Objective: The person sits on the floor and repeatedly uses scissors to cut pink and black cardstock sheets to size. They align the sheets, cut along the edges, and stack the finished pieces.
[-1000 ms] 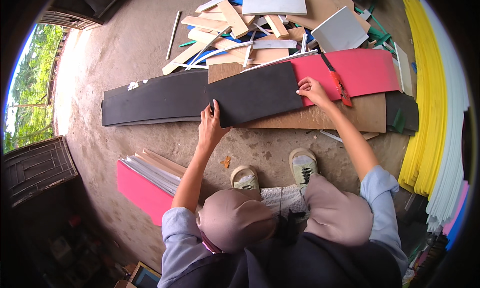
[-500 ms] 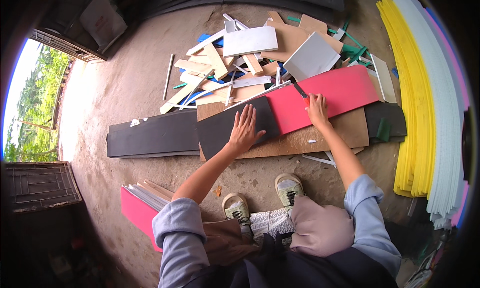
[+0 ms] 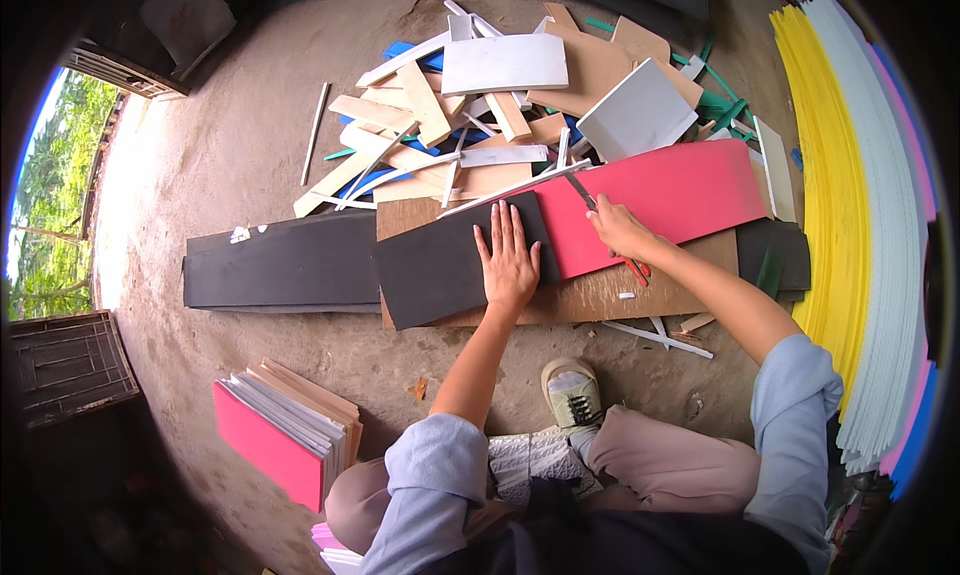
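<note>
My left hand (image 3: 511, 265) lies flat with fingers stretched on a black foam-like sheet (image 3: 430, 275), close to its right edge. That sheet overlaps a long pink-red sheet (image 3: 670, 195) that runs off to the right. In my right hand (image 3: 622, 231) is a knife (image 3: 580, 189) with a long dark blade and a red handle; my fingers are wrapped round it. The blade points up and left over the red sheet, beside the black sheet's upper right corner. Whether its tip touches the sheet I cannot tell. Under both sheets lies a brown wooden board (image 3: 600, 305).
Beyond the board is a heap of offcuts (image 3: 430, 105) in white, tan, blue and green. Long black sheets (image 3: 290, 265) extend left. Tall stacks of yellow sheets (image 3: 820, 225) and pale blue sheets (image 3: 890, 255) line the right. Cut red, white and tan panels (image 3: 290, 425) stand near my left knee.
My right hand has shifted left with the knife, bringing the blade nearer the black sheet's edge. My left hand has moved slightly right and turned upright. My view has shifted a little.
</note>
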Demonstrator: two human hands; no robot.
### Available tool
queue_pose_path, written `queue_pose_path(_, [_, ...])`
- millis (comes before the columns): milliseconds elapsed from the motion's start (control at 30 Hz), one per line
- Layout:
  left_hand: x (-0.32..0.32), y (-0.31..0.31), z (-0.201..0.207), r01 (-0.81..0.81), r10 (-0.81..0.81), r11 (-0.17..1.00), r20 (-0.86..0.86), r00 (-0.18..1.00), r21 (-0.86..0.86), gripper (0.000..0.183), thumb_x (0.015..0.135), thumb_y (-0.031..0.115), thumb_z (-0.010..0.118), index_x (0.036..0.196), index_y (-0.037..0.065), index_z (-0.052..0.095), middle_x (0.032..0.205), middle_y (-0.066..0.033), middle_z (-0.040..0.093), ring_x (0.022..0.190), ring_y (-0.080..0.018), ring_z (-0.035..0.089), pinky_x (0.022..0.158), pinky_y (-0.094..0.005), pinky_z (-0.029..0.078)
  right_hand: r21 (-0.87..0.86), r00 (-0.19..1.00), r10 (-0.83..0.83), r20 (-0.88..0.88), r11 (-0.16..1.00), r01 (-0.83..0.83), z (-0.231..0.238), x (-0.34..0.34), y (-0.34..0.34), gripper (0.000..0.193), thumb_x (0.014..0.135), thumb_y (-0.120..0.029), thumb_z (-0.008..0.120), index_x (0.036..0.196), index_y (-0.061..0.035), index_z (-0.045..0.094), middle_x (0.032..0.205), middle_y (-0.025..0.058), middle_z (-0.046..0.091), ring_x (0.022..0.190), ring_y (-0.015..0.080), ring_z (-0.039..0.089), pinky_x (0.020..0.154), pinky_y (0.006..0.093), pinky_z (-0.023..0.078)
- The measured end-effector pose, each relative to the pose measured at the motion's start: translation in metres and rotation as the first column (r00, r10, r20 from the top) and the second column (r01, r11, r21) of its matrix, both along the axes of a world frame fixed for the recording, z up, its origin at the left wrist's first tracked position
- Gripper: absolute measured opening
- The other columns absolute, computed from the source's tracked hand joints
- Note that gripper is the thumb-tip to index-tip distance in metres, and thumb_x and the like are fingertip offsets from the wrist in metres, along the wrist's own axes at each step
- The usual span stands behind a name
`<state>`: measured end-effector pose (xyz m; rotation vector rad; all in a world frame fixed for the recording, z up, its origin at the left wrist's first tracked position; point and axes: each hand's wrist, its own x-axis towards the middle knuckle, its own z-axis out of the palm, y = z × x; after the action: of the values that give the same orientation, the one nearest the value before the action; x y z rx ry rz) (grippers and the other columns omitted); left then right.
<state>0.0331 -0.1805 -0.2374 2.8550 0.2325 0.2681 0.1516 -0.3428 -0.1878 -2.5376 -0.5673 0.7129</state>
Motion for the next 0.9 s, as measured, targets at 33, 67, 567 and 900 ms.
queue_pose_path(33, [0.0,0.0,0.001,0.002,-0.002,1.0,-0.001,1.0,0.005,0.057,0.088,0.031,0.036,0.135,0.003,0.021,0.141,-0.0164,0.017,0.132,-0.0262,0.012,0.105,-0.0491,0.005,0.003,1.0,0.029,0.005,1.0,-0.03,-0.004,-0.005,0.01,0.027,0.088,-0.021,0.038,0.093,0.0058,0.039,0.058,0.0224,0.054,0.059,0.0424,0.056,0.054,0.0468,0.046])
queue_pose_path(67, [0.001,-0.001,0.002,0.005,-0.005,1.0,-0.002,1.0,0.01,0.056,0.088,0.031,0.036,0.135,0.006,0.022,0.141,-0.0163,0.017,0.132,-0.0262,0.012,0.105,-0.0495,0.005,-0.033,0.999,0.023,0.043,0.999,-0.022,-0.007,-0.008,0.02,0.029,0.087,-0.021,0.039,0.097,0.0063,0.039,0.063,0.0246,0.055,0.065,0.0432,0.056,0.058,0.0484,0.046])
queue_pose_path(567, [0.002,0.001,0.001,-0.007,0.007,1.0,-0.045,0.999,0.012,0.055,0.087,0.031,0.037,0.136,0.012,0.022,0.142,-0.0132,0.016,0.133,-0.0243,0.011,0.105,-0.0498,0.004,-0.11,0.936,-0.103,0.336,0.983,0.148,-0.025,-0.042,0.083,0.022,0.082,-0.013,0.043,0.098,0.0023,0.044,0.072,0.0232,0.06,0.071,0.0372,0.061,0.061,0.0451,0.05])
queue_pose_path(900, [0.002,0.001,-0.002,-0.003,0.003,1.0,-0.023,1.0,0.026,0.055,0.086,0.029,0.036,0.136,0.011,0.022,0.142,-0.0143,0.016,0.133,-0.0257,0.011,0.104,-0.0502,0.003,-0.112,0.956,-0.119,0.269,0.982,0.154,-0.023,-0.047,0.085,0.016,0.083,-0.013,0.043,0.09,0.0004,0.047,0.074,0.0219,0.061,0.072,0.0352,0.062,0.061,0.0427,0.051])
